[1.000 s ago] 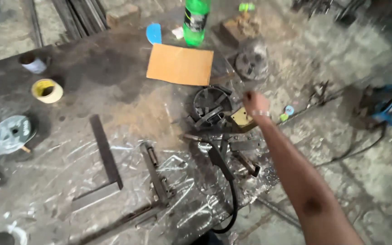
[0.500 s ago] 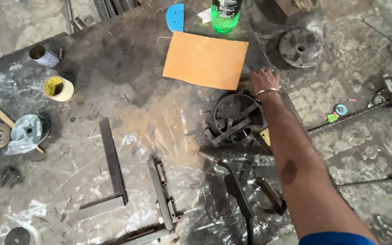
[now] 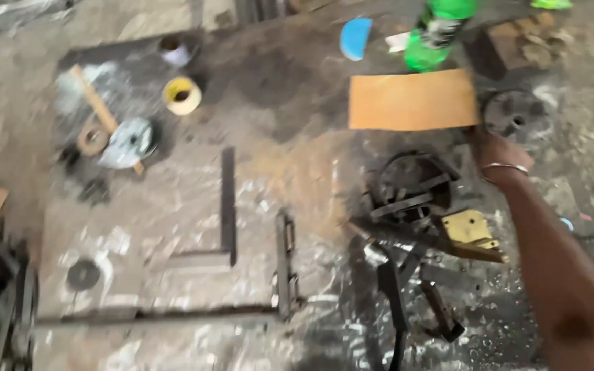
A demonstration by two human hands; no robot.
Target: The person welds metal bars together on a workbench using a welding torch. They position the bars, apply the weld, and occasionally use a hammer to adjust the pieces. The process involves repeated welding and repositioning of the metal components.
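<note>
the right hand [image 3: 498,150] reaches out across a dirty metal workbench [image 3: 290,172], a thin bangle [image 3: 504,167] on the wrist. it rests at the lower right corner of a flat orange-brown sheet [image 3: 412,100], which lies on the far side of the bench. the picture is blurred and the fingers are turned away from view, so i cannot tell whether they are closed on the sheet's corner or only lie against it. the left hand is nowhere in sight.

just right of the hand sits a round grey metal disc [image 3: 517,115] with a hole in the middle. behind the sheet stands a green bottle [image 3: 434,34], touching or overlapping its far edge, and beside that lies a blue curved piece [image 3: 355,38]. nearer in, below the hand, there is a dark metal ring [image 3: 412,185] with bars laid across it, and next to it a small yellow plate [image 3: 471,228] among a heap of dark scrap.

well apart, toward the left of the bench, a steel square [image 3: 225,213] lies flat with its long arm pointing away. farther left sits a yellow roll of tape [image 3: 182,95], and near it a wooden-handled tool [image 3: 101,113] lies across a shiny grey disc [image 3: 128,143]. a long thin bar [image 3: 152,315] runs along the near edge.
</note>
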